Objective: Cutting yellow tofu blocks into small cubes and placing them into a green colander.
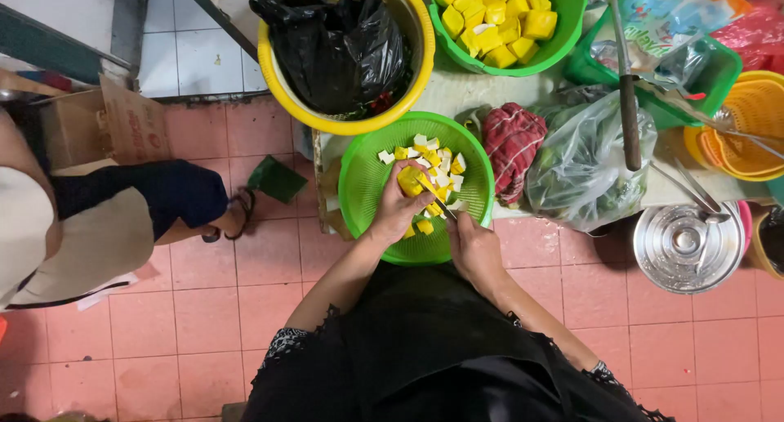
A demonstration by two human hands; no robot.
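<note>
Yellow block (pixel 411 182), soft-looking with a pale cut face, at centre frame above green colander (pixel 367 205); gripped by left hand (pixel 398 207), fingers curled round it. Knife (pixel 436 200) pinched in right hand (pixel 474 246), thin blade slanting from lower right up to upper left, tip against the block. Cut cubes (pixel 441 170), yellow-skinned and white inside, scattered in the perforated plastic colander. Above, at upper right, second green colander (pixel 572 13) heaped with whole yellow blocks (pixel 494 17). Upper centre: yellow basket (pixel 282 71) lined with black plastic bag (pixel 335 50). To the right, crumpled red cloth (pixel 512 144), clear bag of greens (pixel 584 165), round steel lid (pixel 684 246). Pale worktop (pixel 474 91) over pink square floor tiles (pixel 204 308); another person's leg (pixel 139 201) at left.
</note>
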